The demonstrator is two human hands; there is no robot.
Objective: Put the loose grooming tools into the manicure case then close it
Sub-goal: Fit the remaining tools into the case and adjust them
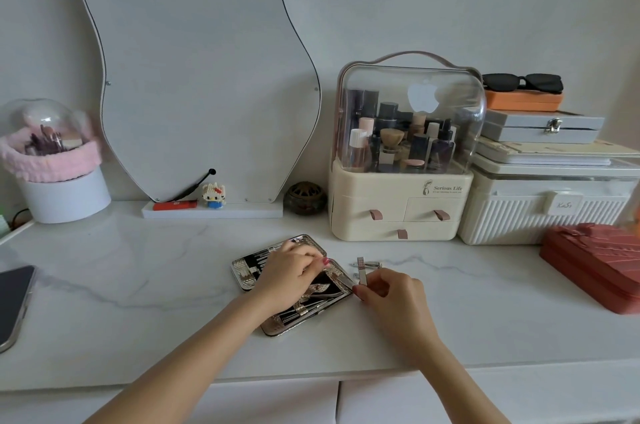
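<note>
From the head camera, I see the open silver manicure case lying near the front edge of the white marble surface. My left hand rests curled on it, grip pinching a slim tool. My right hand pinches a silver nail clipper, upright, just right of the case. Another loose clipper lies beyond.

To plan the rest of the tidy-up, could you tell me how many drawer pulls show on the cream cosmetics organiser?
3: upper left pull, upper right pull, lower middle pull. None seems hidden.
</note>
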